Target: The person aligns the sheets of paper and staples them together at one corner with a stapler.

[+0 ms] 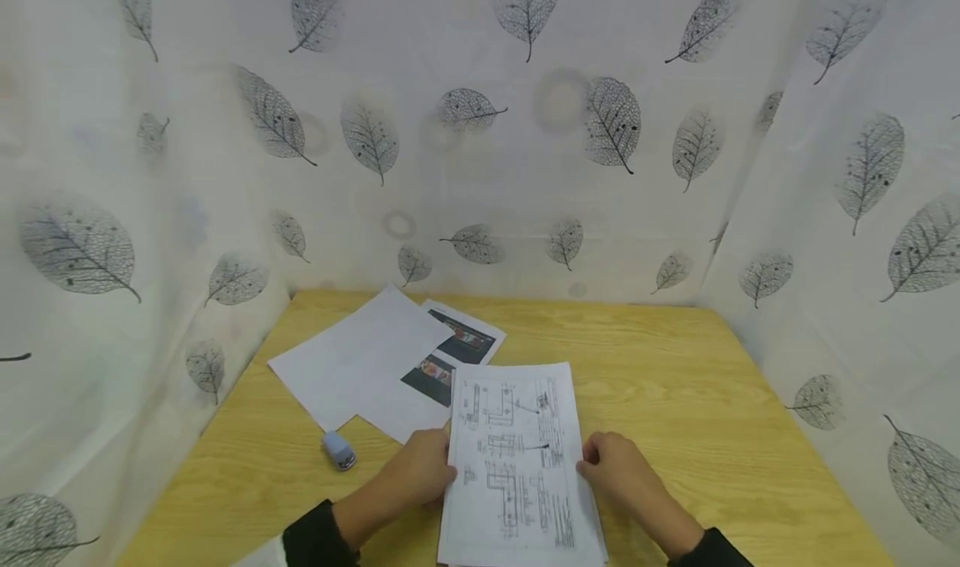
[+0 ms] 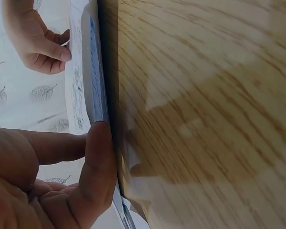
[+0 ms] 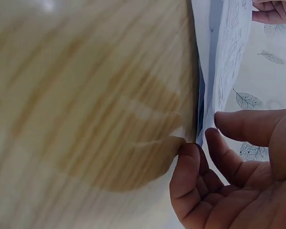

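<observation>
A stack of paper sheets (image 1: 517, 434) lies in front of me, its top sheet printed with technical line drawings. My left hand (image 1: 426, 469) pinches the stack's left edge; in the left wrist view the thumb is on top and the index finger (image 2: 99, 152) underneath. On the opposite edge my right hand (image 1: 618, 471) holds the sheets between thumb and fingertips. Seen from the right wrist, the edges of several layered sheets (image 3: 210, 71) show slightly apart, with the right hand's thumb (image 3: 243, 125) against the top one.
Behind the stack to the left lie a blank white sheet (image 1: 360, 354) and a sheet with dark printed pictures (image 1: 480, 342), partly overlapped. A small light-blue object (image 1: 339, 450) sits left of my left hand. Leaf-patterned curtains (image 1: 480, 183) surround the wooden table (image 1: 660, 367).
</observation>
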A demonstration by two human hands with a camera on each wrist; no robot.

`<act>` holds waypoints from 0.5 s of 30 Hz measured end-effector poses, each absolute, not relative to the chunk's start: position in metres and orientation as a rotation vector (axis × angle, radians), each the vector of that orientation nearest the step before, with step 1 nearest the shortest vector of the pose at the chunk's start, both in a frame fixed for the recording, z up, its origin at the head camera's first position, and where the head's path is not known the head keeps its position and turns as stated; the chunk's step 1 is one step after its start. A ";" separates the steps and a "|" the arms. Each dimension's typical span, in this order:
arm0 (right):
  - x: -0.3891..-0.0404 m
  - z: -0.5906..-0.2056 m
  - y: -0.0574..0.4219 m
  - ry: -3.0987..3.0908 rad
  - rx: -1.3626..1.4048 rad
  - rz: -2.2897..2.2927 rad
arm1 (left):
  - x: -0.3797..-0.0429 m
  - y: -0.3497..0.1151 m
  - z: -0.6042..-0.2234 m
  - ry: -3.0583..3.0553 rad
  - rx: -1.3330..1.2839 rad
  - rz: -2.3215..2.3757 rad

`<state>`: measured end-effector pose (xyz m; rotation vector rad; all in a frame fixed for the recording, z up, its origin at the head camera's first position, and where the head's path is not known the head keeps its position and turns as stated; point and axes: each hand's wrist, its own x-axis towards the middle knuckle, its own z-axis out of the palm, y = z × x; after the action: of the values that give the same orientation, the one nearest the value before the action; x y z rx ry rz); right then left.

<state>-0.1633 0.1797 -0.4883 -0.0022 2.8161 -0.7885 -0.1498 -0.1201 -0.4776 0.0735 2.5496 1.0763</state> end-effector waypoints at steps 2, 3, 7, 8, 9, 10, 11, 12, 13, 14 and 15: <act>-0.162 -0.489 0.179 2.808 0.010 -0.789 | -0.149 -0.120 -0.478 2.567 0.058 1.041; -0.162 -0.489 0.179 2.808 0.020 -0.791 | -0.148 -0.119 -0.478 2.578 0.050 1.018; -0.162 -0.485 0.178 2.779 0.065 -0.859 | -0.147 -0.119 -0.476 2.605 0.028 0.946; -0.162 -0.482 0.177 2.766 0.075 -0.880 | -0.147 -0.118 -0.475 2.608 0.029 0.938; -0.162 -0.481 0.177 2.743 0.084 -0.912 | -0.148 -0.118 -0.474 2.608 0.032 0.933; -0.162 -0.479 0.177 2.724 0.087 -0.936 | -0.148 -0.117 -0.474 2.606 0.039 0.936; -0.162 -0.478 0.178 2.702 0.089 -0.962 | -0.149 -0.116 -0.473 2.605 0.046 0.938; -0.162 -0.476 0.178 2.686 0.096 -0.982 | -0.149 -0.115 -0.473 2.602 0.054 0.942; -0.162 -0.476 0.179 2.673 0.104 -0.999 | -0.150 -0.114 -0.473 2.597 0.065 0.950; -0.162 -0.476 0.180 2.663 0.111 -1.013 | -0.150 -0.113 -0.473 2.592 0.075 0.958; -0.162 -0.476 0.181 2.655 0.121 -1.025 | -0.151 -0.111 -0.473 2.586 0.080 0.965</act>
<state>-0.1618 0.1808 -0.4761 0.1208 2.6551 -1.0252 -0.1510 -0.1114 -0.4729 0.0805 2.5862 0.9652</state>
